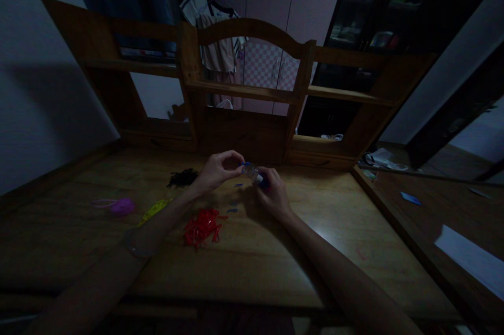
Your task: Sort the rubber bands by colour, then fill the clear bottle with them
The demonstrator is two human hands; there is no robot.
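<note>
Above the wooden desk, a clear plastic bottle [249,170] lies tilted between my two hands, with a blue part lower down on it. My right hand [275,194] is wrapped round its body and hides most of it. At its neck end, the fingers of my left hand [214,172] are closed on the blue bottle cap [243,164]; whether the cap is loose I cannot tell. Small blue scraps [232,211] lie on the desk below. Nearer me is a tangled pile of red strips [200,228].
Left of the red pile are yellow strips [154,211], a black bundle [182,178] and a purple bundle [122,207]. A wooden shelf unit [244,93] stands along the desk's back edge. On a lower surface at right lie white paper [470,259] and a blue card [410,198].
</note>
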